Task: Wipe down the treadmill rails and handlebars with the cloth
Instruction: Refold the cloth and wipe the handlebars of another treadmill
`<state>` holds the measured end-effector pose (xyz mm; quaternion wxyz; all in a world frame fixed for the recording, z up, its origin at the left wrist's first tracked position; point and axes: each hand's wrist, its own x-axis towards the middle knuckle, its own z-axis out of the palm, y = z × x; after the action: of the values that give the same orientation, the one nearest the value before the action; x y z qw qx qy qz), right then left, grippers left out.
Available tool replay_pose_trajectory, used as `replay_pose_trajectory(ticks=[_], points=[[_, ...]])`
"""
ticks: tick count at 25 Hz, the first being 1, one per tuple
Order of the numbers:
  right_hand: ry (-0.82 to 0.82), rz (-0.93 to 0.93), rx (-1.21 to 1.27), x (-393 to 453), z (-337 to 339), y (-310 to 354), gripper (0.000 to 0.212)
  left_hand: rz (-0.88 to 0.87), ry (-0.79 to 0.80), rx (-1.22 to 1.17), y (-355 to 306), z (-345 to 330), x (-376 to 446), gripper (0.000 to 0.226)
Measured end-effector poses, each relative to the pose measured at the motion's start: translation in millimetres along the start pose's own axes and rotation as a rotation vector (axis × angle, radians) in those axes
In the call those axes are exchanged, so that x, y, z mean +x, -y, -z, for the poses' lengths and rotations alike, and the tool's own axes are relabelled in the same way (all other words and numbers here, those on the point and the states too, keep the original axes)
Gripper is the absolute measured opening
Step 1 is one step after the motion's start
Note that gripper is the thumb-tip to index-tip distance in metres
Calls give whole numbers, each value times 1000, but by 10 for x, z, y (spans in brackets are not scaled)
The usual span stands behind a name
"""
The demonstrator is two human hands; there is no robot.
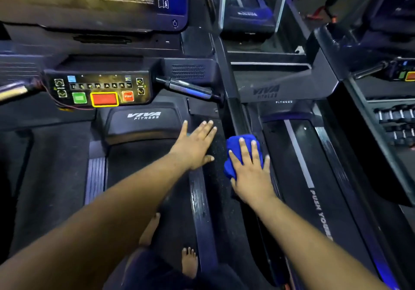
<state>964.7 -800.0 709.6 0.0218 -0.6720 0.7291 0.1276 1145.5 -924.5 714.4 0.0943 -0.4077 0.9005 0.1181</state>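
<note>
The right hand [249, 168] is pressing the blue cloth [235, 152] flat-fingered onto the treadmill's right side rail [202, 200] to wipe it, while the left hand [195, 144], fingers open, is bracing beside it.

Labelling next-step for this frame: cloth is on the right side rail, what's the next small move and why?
Probably slide the blue cloth forward along the side rail toward the console. The right hand presses it flat with straight fingers, and the rail stretch ahead of it looks unwiped. The left hand rests flat on the deck beside it, apparently bracing.
</note>
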Motion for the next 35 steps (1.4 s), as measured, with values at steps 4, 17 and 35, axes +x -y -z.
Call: replay_pose_trajectory(ticks=[4, 17, 35], points=[[16, 63, -228, 1178, 248, 195, 71, -37, -109, 159, 644, 105, 675, 94], [344, 255, -778, 1818, 493, 492, 58, -321, -259, 289, 1307, 64, 1110, 95], [546, 406, -673, -86, 278, 332, 53, -360, -150, 123, 813, 109, 977, 98]])
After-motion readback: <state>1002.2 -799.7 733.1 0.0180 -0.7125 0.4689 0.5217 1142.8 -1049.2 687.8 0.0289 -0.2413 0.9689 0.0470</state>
